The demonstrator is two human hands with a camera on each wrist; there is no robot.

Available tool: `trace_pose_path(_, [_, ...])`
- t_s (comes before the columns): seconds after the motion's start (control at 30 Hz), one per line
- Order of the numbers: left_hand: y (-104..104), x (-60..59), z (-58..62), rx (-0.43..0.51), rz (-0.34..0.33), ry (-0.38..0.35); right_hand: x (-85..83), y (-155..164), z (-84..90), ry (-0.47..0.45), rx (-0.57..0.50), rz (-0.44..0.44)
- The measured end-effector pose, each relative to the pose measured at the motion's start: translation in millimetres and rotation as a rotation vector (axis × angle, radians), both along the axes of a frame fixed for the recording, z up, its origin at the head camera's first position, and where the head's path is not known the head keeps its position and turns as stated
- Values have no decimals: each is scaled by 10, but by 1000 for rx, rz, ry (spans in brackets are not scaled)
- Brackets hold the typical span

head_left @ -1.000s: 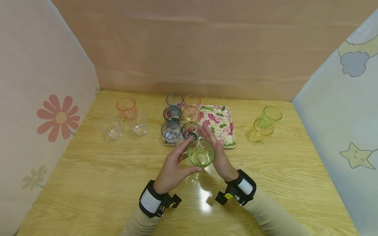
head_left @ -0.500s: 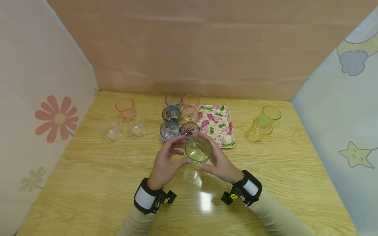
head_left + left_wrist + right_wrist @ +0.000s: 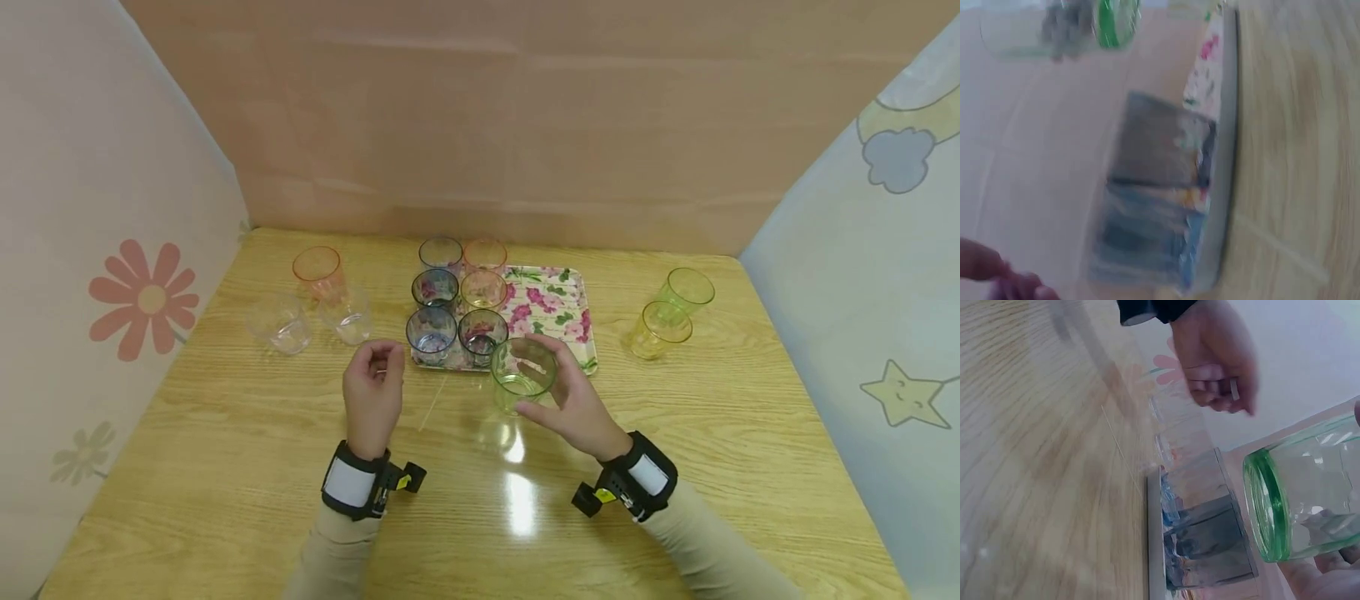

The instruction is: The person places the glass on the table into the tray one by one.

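My right hand (image 3: 573, 404) grips a clear green drinking glass (image 3: 523, 371) above the table, in front of the tray. Its thumb lies on the near side, its fingers behind. In the right wrist view the glass's thick green base (image 3: 1266, 506) shows. My left hand (image 3: 373, 392) is apart from the glass, to its left, with the fingers curled. A small pale patch shows between its thumb and fingers in the right wrist view; I cannot tell what it is. The floral tray (image 3: 577, 321) bears several tinted glasses on its left half, among them a grey glass (image 3: 483, 332) and a blue glass (image 3: 431, 331).
Left on the wooden table (image 3: 247, 467) stand a pink-rimmed glass (image 3: 318, 271) and two clear glasses (image 3: 288, 325). To the right are another green glass (image 3: 688, 290) and a yellow glass (image 3: 663, 329). A thin pale line runs along the wood before the tray.
My left hand has let go of the green glass and moved left, its fingers curling. My right hand has closed round the glass and moved slightly right with it.
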State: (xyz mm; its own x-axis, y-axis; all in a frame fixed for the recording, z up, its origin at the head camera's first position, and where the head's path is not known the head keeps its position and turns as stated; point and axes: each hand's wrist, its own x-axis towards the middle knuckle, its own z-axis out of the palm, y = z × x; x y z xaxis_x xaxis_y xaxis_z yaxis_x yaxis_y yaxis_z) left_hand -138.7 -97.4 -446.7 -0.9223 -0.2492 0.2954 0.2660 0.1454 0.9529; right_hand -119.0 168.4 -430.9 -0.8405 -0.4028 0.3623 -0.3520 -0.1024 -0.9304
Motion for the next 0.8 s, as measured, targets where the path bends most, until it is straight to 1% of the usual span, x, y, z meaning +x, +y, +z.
trace_pose_path(0.03, [-39, -42, -19, -27, 36, -46, -7, 14, 10, 6, 1, -9])
trace_pose_path(0.07, [-76, -82, -40, -67, 58, -90, -14, 29, 20, 12, 1, -18])
trace_pose_path(0.1, [-108, -121, -60, -109, 62, -140, -21, 45, 29, 16, 1, -27])
trace_pose_path(0.17, [-160, -204, -109, -183, 28, -231, -37, 79, 51, 26, 1, -48])
trace_pose_path(0.27, [-197, -304, -171, -275, -55, -353, -73, 132, 92, 21, 0, -93])
trace_pose_path(0.37, [-197, -370, -222, -324, -123, -420, -140, 186, 140, -15, 19, -162])
trace_pose_path(0.47, [-179, -403, -263, -343, -149, -439, -234, 240, 185, -59, 74, -252])
trace_pose_path(0.6, [-148, -419, -329, -375, -142, -452, -382, 306, 200, -99, 139, -350])
trace_pose_path(0.73, [-121, -425, -381, -394, -127, -452, -534, 345, 160, -134, 164, -402])
trace_pose_path(0.8, [-113, -428, -389, -400, -120, -447, -610, 349, 130, -146, 194, -423])
